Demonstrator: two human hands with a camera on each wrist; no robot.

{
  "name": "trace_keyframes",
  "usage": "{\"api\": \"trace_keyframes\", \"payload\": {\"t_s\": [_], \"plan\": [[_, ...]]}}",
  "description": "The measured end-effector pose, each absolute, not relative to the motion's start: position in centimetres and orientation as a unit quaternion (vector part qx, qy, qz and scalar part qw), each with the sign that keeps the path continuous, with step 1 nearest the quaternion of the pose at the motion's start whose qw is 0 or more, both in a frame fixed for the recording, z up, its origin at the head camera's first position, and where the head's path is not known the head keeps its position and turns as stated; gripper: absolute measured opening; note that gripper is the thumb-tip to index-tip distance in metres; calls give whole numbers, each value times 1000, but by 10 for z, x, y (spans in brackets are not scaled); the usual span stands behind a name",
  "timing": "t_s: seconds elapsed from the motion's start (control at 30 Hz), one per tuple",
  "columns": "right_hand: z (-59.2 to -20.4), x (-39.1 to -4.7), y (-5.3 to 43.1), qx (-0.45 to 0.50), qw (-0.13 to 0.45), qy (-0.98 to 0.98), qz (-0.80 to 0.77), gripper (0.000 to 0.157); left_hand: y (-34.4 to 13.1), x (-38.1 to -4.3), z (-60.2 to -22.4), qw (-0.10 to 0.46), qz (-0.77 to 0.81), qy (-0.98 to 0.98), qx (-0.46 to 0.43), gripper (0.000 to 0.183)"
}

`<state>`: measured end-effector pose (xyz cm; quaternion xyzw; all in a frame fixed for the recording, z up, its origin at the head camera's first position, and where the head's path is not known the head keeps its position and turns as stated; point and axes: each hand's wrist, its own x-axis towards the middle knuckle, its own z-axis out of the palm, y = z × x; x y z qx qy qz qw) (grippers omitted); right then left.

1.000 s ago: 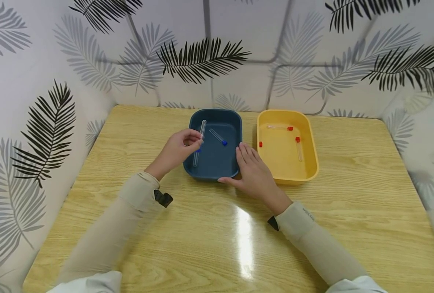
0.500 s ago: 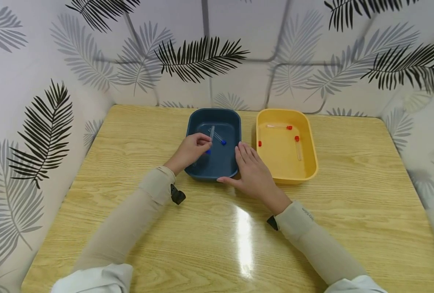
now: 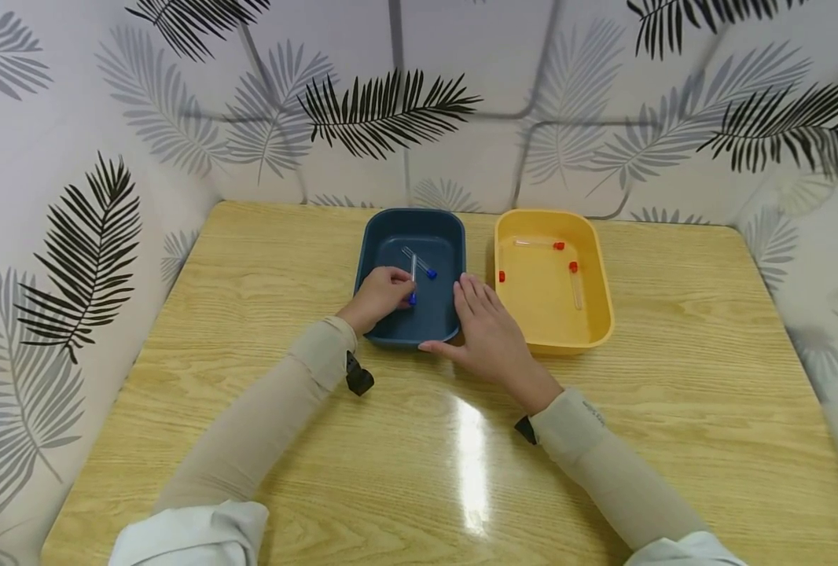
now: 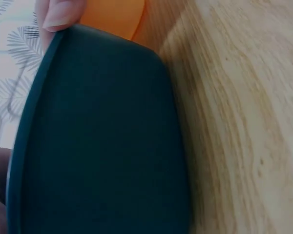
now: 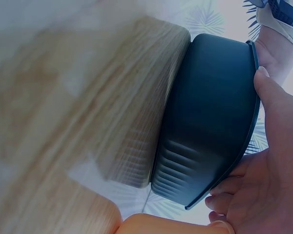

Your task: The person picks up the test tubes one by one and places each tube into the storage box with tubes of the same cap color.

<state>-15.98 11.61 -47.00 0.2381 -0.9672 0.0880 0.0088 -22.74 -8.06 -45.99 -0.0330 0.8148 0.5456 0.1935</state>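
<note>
My left hand (image 3: 382,295) reaches over the near left rim of a dark blue plastic bin (image 3: 439,318). Its fingertips pinch a clear test tube (image 3: 414,269) with a blue cap near the cap end, low inside the bin. Just beyond, another blue-capped tube (image 3: 424,266) lies slanted on the floor, partly crossed by the first. My right hand (image 3: 493,338) rests against the bin's near right corner, fingers stretched along the right side and thumb on the front rim. In the right wrist view the thumb (image 5: 271,90) touches the rim of the bin (image 5: 205,102).
A yellow bin (image 3: 606,291) stands close to the right of the blue one. Several red-capped tubes lie in it, one along the back (image 3: 535,243) and one at the right (image 3: 576,289). Both bins stand on a wooden table (image 3: 695,377) before a leaf-patterned cloth (image 3: 461,47).
My left hand has moved right and toward the near side inside the blue bin, bringing the pinched tube toward the middle; its blue cap now shows. The right hand stays put.
</note>
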Motion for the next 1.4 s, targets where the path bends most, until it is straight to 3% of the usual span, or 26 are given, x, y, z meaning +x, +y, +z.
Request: {"api": "trace_keyframes", "payload": {"t_s": [0.97,1.17,1.4], "plan": [[-467,-160,115,234,-4,-968,95,111,-74,-228,-467,192,513,836,-42,26],[-467,-160,115,239,3,-966,96,111,-75,-228,-468,170,475,863,-19,26],[-467,-160,116,236,-2,-967,97,111,-79,-226,-462,107,398,911,26,29]]}}
